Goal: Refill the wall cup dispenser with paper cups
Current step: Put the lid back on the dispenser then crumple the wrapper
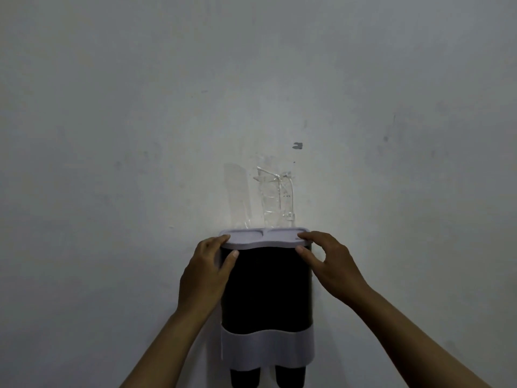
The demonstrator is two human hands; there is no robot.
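Observation:
A cup dispenser [267, 287] with a dark body and a pale band near its bottom hangs on the wall. A pale lid [264, 238] lies flat on its top. My left hand [205, 271] pinches the lid's left end, fingers on top and thumb under the rim. My right hand [328, 260] pinches the lid's right end the same way. Two dark cup bottoms [244, 376] stick out below the band. No loose paper cups are in view.
Strips of clear tape [275, 197] cling to the grey wall [112, 135] just above the dispenser. A small dark mark [297, 146] sits higher up on the wall.

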